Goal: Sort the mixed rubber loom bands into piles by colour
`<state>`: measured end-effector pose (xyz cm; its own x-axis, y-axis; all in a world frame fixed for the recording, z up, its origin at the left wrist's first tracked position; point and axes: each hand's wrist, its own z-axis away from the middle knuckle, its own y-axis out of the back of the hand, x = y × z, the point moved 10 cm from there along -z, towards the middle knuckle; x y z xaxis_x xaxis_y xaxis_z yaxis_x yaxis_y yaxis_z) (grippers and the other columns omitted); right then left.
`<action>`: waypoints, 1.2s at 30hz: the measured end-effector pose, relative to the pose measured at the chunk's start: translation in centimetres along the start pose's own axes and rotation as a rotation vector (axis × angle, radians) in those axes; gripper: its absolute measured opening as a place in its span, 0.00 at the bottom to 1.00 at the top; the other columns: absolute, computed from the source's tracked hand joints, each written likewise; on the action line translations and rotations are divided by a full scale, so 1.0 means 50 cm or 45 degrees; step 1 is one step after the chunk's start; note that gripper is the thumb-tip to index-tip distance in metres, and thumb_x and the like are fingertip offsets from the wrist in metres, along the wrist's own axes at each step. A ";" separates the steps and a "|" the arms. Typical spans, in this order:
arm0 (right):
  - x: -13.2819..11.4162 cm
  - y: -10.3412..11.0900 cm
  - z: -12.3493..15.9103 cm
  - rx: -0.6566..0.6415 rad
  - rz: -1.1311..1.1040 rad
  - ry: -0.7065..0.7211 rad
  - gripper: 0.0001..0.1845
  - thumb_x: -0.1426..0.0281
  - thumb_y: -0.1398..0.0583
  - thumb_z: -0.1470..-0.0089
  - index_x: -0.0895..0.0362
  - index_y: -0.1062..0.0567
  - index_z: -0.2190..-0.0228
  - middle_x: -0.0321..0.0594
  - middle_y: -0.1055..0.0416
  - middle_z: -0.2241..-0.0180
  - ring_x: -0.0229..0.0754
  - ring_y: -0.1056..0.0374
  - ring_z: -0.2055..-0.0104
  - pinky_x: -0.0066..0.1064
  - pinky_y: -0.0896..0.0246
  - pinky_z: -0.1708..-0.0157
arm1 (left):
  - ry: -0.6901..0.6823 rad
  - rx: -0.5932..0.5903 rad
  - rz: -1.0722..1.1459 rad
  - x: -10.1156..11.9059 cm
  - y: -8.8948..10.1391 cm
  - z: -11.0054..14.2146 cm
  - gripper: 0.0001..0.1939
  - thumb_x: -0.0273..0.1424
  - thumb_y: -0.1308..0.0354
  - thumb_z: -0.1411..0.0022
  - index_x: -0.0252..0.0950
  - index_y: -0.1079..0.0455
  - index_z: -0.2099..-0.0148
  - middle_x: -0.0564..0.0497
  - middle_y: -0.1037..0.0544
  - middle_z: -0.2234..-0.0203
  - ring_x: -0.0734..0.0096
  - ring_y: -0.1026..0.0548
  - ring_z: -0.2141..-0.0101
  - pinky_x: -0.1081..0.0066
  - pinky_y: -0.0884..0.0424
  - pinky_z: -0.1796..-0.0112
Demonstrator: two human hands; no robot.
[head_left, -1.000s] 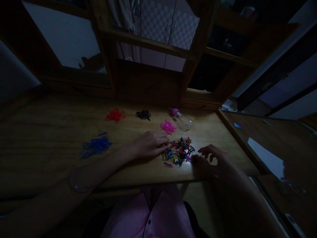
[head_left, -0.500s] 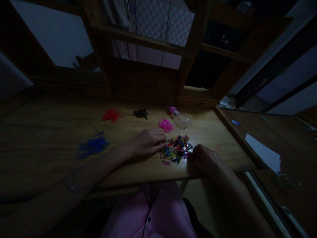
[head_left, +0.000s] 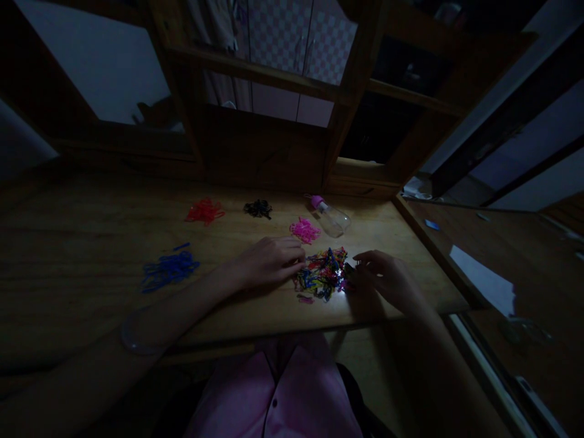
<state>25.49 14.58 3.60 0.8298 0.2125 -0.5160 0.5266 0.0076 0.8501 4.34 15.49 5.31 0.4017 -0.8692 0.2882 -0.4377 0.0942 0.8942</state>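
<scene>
A tangled heap of mixed-colour rubber bands (head_left: 322,277) lies near the front of the wooden desk, lit by a small bright spot. My left hand (head_left: 274,258) rests at its left edge, palm down, fingers loosely curved and the thumb apart. At the heap's right edge, the fingers of my right hand (head_left: 378,274) are bent together in a pinch; shadow hides what is between them. Sorted by colour are blue rubber bands (head_left: 168,269), red rubber bands (head_left: 205,211), black rubber bands (head_left: 258,208) and pink rubber bands (head_left: 305,230). One pink band (head_left: 305,299) lies just before the heap.
A clear bottle (head_left: 335,221) with a pink cap lies on its side behind the heap. Wooden shelving (head_left: 269,152) rises at the back. On the side surface at right are white paper (head_left: 482,281) and a small blue card (head_left: 432,224). The room is dim.
My right hand came in from the right with fingers spread, closed low at the heap's right edge, then rose slightly there. My left hand stays beside the heap. The view shifted a little.
</scene>
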 end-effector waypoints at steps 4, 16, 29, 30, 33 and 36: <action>0.002 -0.028 -0.030 -0.046 0.075 -0.116 0.12 0.69 0.42 0.46 0.55 0.23 0.60 0.40 0.23 0.69 0.42 0.27 0.68 0.29 0.37 0.71 | -0.006 0.017 0.016 -0.002 0.002 0.000 0.10 0.31 0.50 0.31 0.35 0.31 0.65 0.49 0.27 0.68 0.69 0.30 0.66 0.70 0.38 0.65; -0.009 -0.020 -0.053 -0.105 0.269 -0.176 0.05 0.72 0.38 0.55 0.57 0.24 0.71 0.39 0.25 0.75 0.40 0.32 0.73 0.28 0.45 0.76 | -0.005 0.022 0.034 -0.001 0.004 0.000 0.11 0.33 0.50 0.30 0.35 0.31 0.64 0.49 0.27 0.69 0.68 0.30 0.66 0.69 0.37 0.65; 0.025 -0.036 0.038 -0.292 -0.166 -0.115 0.05 0.69 0.39 0.48 0.54 0.22 0.68 0.39 0.22 0.70 0.43 0.27 0.70 0.29 0.36 0.73 | -0.004 0.019 0.046 -0.002 0.002 -0.001 0.12 0.34 0.51 0.30 0.35 0.31 0.64 0.49 0.27 0.69 0.68 0.30 0.66 0.69 0.37 0.65; 0.023 -0.040 0.038 -0.287 -0.160 -0.119 0.06 0.69 0.39 0.49 0.54 0.22 0.68 0.40 0.21 0.70 0.43 0.27 0.70 0.30 0.35 0.73 | -0.003 0.019 0.044 -0.002 0.002 -0.001 0.12 0.34 0.51 0.30 0.35 0.31 0.64 0.49 0.27 0.69 0.68 0.30 0.66 0.69 0.37 0.65; 0.015 -0.044 0.030 -0.249 -0.094 -0.135 0.05 0.70 0.37 0.51 0.53 0.21 0.69 0.40 0.21 0.72 0.44 0.27 0.71 0.29 0.36 0.74 | 0.000 0.014 0.041 -0.002 0.002 -0.001 0.12 0.34 0.51 0.30 0.35 0.31 0.64 0.49 0.27 0.68 0.68 0.30 0.65 0.69 0.37 0.64; 0.001 -0.051 0.019 -0.294 0.033 -0.145 0.06 0.71 0.36 0.54 0.53 0.21 0.70 0.39 0.22 0.74 0.43 0.28 0.72 0.27 0.40 0.76 | 0.003 0.011 0.035 -0.002 0.002 -0.001 0.13 0.34 0.51 0.30 0.35 0.31 0.64 0.49 0.27 0.69 0.68 0.30 0.66 0.70 0.37 0.64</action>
<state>24.36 13.65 1.29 0.8649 0.1040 -0.4910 0.4595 0.2294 0.8580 4.30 15.61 5.42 0.3915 -0.8653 0.3131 -0.4557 0.1134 0.8829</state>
